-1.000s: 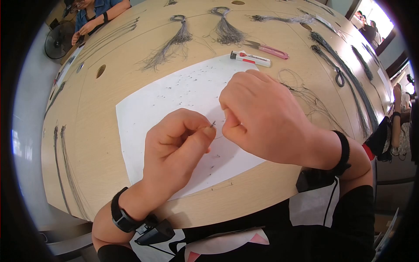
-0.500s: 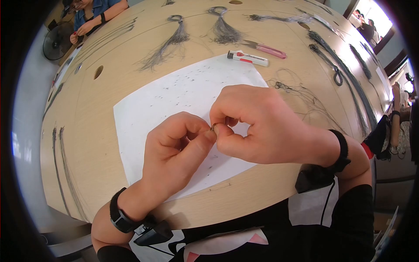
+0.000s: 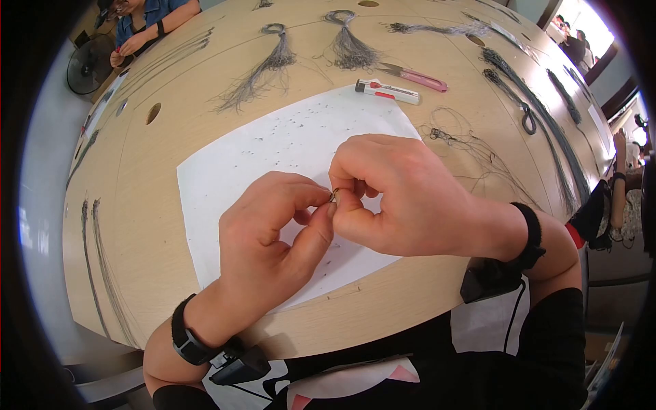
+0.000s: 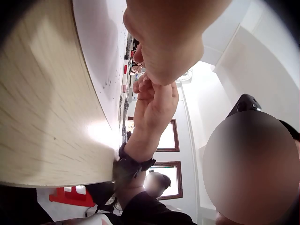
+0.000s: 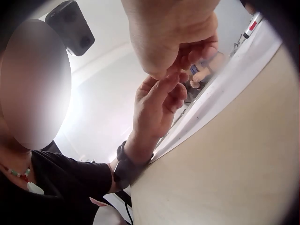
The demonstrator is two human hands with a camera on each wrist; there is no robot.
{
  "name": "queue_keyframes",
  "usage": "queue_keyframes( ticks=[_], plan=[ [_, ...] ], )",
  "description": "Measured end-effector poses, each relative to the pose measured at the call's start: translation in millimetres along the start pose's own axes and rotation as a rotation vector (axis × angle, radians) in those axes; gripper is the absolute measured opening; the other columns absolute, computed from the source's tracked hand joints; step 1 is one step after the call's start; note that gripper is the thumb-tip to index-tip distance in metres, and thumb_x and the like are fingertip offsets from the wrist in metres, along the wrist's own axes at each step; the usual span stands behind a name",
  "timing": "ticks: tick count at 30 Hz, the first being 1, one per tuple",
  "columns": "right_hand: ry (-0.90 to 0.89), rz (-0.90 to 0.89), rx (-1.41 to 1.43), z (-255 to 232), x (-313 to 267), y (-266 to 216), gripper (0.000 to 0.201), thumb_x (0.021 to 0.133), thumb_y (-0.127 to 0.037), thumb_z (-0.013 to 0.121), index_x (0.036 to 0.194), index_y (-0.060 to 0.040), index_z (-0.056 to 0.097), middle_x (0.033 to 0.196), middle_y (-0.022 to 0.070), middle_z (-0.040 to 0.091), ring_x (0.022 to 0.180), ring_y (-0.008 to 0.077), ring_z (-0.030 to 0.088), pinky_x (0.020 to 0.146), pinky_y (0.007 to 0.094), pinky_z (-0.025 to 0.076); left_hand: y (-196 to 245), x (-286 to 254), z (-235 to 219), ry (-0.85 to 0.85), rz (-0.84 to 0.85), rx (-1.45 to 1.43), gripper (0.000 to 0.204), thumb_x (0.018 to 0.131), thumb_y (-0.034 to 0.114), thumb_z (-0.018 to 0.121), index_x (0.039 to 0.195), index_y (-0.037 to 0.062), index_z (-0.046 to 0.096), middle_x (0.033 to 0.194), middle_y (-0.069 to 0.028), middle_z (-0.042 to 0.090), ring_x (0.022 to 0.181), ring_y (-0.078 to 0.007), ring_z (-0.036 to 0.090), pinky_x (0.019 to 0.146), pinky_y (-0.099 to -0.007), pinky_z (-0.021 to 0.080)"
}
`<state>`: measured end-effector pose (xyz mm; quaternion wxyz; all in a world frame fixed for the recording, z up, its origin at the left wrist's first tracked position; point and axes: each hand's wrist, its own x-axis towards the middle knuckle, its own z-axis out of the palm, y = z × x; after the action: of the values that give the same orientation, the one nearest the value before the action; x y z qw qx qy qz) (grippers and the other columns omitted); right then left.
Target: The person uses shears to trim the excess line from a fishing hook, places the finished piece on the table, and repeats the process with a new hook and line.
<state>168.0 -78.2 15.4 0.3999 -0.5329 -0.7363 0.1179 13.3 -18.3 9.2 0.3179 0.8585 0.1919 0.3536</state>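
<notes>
Across most of the head view spreads one wooden table point(image 3: 157, 205), and at mid-frame on it lies one white paper sheet point(image 3: 273, 147) speckled with tiny dark bits. Along the top edge lie several bundles of thin grey wire point(image 3: 263, 68); at least six can be made out, though the far ones blur together. Below them, at upper centre, sit one white-and-red utility knife point(image 3: 387, 91) and one pink-handled cutter point(image 3: 417, 77), and a loose tangle of wire point(image 3: 471, 147) lies at right of the sheet. Over the sheet's lower half the two hands meet: the left hand point(image 3: 273, 236) comes from lower left, the right hand point(image 3: 403, 198) from the right, both curled, thumb and forefinger tips pressed on one small metal piece point(image 3: 334, 196) at frame centre. That piece sits exactly between the fingertips, equally near both hands, lifted off the paper. Its long axis seems to tilt up and to the right, but it is too small to be sure
</notes>
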Motion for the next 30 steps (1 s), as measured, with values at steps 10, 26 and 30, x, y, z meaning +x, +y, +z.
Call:
queue_keyframes(
  ticks=[10, 26, 30],
  plan=[
    [-0.088, 0.092, 0.007, 0, 2, -6, 0.014, 0.063, -0.01, 0.052, 0.058, 0.0014, 0.045, 0.059, 0.0163, 0.05, 0.059, 0.0316, 0.05, 0.054, 0.037, 0.041, 0, 1, -1, -0.03, 0.01, -0.011, 0.009, 0.064, -0.003, 0.059, 0.067, 0.002, 0.052, 0.067, -0.0069, 0.055, 0.054, -0.0145, 0.052, 0.048, -0.0224, 0.041],
    [-0.093, -0.186, -0.298, -5, 3, -2, 0.011, 0.059, -0.003, 0.052, 0.063, -0.003, 0.043, 0.062, 0.0101, 0.043, 0.06, 0.0286, 0.045, 0.054, 0.0367, 0.038, -2, 0, -2, -0.065, 0.029, -0.035, 0.009, 0.063, -0.003, 0.057, 0.068, 0.0021, 0.053, 0.066, -0.0074, 0.055, 0.053, -0.0137, 0.051, 0.048, -0.0208, 0.04],
    [0.003, -0.091, -0.475, -18, 9, 14, 0.009, 0.062, -0.005, 0.053, 0.065, -0.0019, 0.046, 0.066, 0.011, 0.045, 0.066, 0.0288, 0.047, 0.059, 0.0363, 0.039, -12, -1, -4, 0.0, -0.176, -0.179, 0.003, 0.07, 0.001, 0.058, 0.071, 0.002, 0.054, 0.066, -0.0024, 0.055, 0.055, -0.0075, 0.048, 0.049, -0.018, 0.037]
  ],
)
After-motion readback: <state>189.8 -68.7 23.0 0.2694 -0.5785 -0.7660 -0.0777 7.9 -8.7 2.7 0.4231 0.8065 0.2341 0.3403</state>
